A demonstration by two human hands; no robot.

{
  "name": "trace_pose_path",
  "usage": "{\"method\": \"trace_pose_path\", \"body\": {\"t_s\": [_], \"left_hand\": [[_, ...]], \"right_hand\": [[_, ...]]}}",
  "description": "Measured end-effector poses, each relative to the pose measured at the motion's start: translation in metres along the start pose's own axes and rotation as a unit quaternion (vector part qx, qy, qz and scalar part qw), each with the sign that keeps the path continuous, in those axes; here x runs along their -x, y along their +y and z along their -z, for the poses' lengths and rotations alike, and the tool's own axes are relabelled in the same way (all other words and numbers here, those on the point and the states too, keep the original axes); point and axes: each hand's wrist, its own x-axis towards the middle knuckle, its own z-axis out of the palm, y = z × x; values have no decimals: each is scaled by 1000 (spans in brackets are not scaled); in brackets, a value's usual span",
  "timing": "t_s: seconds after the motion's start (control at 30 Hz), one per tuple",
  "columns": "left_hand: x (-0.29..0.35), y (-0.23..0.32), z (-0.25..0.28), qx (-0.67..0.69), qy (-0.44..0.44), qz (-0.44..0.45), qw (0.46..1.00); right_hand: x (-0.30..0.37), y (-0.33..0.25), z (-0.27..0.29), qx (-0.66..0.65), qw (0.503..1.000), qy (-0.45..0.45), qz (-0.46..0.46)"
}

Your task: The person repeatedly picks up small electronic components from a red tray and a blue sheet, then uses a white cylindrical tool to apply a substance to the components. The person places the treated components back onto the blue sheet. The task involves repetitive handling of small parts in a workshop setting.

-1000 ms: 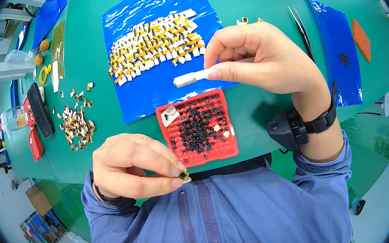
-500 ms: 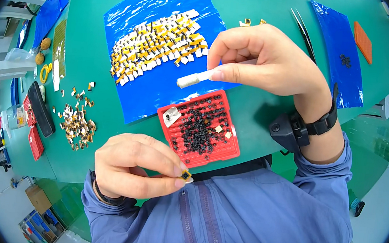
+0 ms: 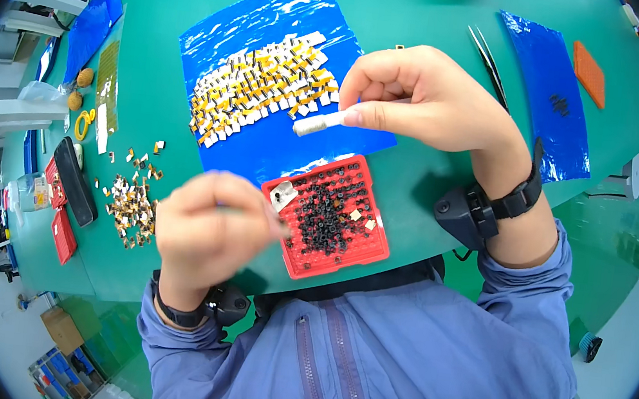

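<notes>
Head view, contents listed by size.

1. Green work table (image 3: 416, 179), bearing everything below.
2. Large blue plastic sheet (image 3: 276, 29), laid flat ahead of me; a dense patch of small yellow-and-white flat parts (image 3: 257, 90) lies across its middle.
3. Narrow blue plastic strip (image 3: 541, 91), far right, well apart from my hands; a few small dark bits sit on it, an orange rectangular pad (image 3: 589, 73) just beside it.
4. My right hand (image 3: 426, 97), raised over the near edge of the large sheet. Thumb and forefinger pinch a short white cylindrical stick (image 3: 318, 124), its free end pointing left; the other fingers are curled in.
5. My left hand (image 3: 210, 226), blurred, just left of the red tray. Fingers bunched together at the tips; whether they grip anything I cannot tell.
6. Square red plastic tray (image 3: 366, 240), near table edge, between my hands, filled with tiny black parts.
7. Loose scatter of small gold-and-white parts (image 3: 130, 198), left of my left hand.
8. Dark metal tweezers (image 3: 489, 61), beyond my right hand.
</notes>
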Motion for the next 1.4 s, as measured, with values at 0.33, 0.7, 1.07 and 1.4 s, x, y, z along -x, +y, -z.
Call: {"method": "trace_pose_path", "body": {"t_s": [0.33,0.7,1.07,1.4], "left_hand": [[-27,-31,0,-30,17,256,966],[-48,-40,-13,-106,-45,261,958],[-57,-32,-21,-205,-51,271,939],[-48,-48,-17,-204,-1,185,961]], "right_hand": [[-7,8,8,-32,998,49,-8],[-6,7,6,-58,997,51,5],[-5,8,6,-8,998,60,16],[-7,8,2,-52,997,64,-10]]}}
